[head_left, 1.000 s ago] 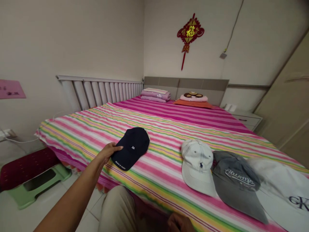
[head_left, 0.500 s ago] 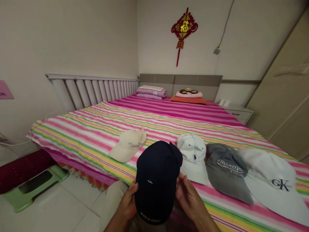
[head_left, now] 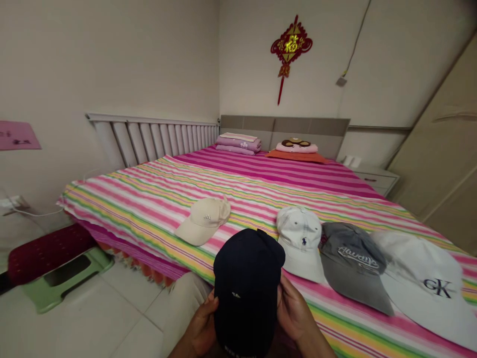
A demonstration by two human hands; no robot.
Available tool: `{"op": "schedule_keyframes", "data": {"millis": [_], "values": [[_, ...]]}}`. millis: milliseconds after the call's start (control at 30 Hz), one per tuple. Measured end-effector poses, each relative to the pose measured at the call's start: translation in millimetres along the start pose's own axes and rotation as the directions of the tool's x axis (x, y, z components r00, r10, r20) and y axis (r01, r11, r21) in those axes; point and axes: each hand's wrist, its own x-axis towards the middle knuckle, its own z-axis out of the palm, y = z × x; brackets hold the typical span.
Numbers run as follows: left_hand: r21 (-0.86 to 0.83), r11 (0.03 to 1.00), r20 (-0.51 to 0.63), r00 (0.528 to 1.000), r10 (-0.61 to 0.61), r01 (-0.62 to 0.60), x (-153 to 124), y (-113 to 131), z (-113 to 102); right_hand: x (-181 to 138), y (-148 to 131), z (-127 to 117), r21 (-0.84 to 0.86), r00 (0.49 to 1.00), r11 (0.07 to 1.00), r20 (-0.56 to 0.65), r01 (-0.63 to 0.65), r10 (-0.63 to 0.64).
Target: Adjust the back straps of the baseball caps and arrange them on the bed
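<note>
The left hand point(head_left: 202, 322) and right hand point(head_left: 293, 309) grip the navy cap point(head_left: 249, 291) by its sides, not yet laid on the bed point(head_left: 122, 199). The beige cap point(head_left: 201, 223), pony-logo cap point(head_left: 301, 243), grey cap point(head_left: 354, 266) and CK cap point(head_left: 423, 283) already lie there.

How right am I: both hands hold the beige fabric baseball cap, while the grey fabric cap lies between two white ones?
Wrong cap: in the head view, the left hand and right hand hold the navy fabric baseball cap. Rest correct.
</note>
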Motion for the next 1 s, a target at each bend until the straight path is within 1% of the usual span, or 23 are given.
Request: {"op": "schedule_keyframes", "data": {"millis": [100,200,333,400,500,633,733,800,867,933,1000], "values": [[0.022,1.000,0.032,0.999,-0.004,0.003,-3,-2,-2,-3,2,-2,0.005,0.999,0.999,0.034,-0.037,0.037],[0.048,0.999,0.146,0.989,0.015,-0.022,-3,7,5,-6,1,-3,0.021,0.997,0.998,0.043,-0.060,0.059],[0.058,0.997,0.333,0.943,0.028,-0.050,2,29,17,-9,-2,-3,0.024,0.999,1.000,0.047,-0.007,0.006],[0.065,0.997,0.387,0.922,0.022,-0.051,5,38,21,-10,-1,-1,-0.001,0.998,1.000,0.066,0.018,-0.018],[0.080,0.996,0.415,0.910,0.000,-0.037,10,46,25,-12,-1,2,-0.041,0.996,0.999,0.080,0.032,-0.029],[0.089,0.996,0.437,0.899,-0.020,-0.021,13,44,35,-15,-8,-4,-0.055,0.994,0.997,0.093,-0.049,0.054],[0.054,0.998,0.462,0.886,-0.034,0.010,14,40,44,-17,-16,-14,-0.076,0.989,0.994,0.122,-0.075,0.084],[0.025,0.999,0.496,0.867,-0.043,0.035,15,39,47,-18,-20,-15,-0.087,0.990,0.993,0.114,-0.077,0.086],[0.019,0.999,0.510,0.859,-0.045,0.041,17,41,48,-19,-23,-12,-0.085,0.993,0.994,0.093,-0.070,0.078],[0.042,0.999,0.503,0.863,-0.045,0.028,19,47,47,-19,-24,-6,-0.069,0.995,0.996,0.072,-0.062,0.067],[0.062,0.997,0.461,0.887,0.003,-0.036,20,55,48,-20,-26,3,-0.052,0.997,0.998,0.066,-0.044,0.047]]}}
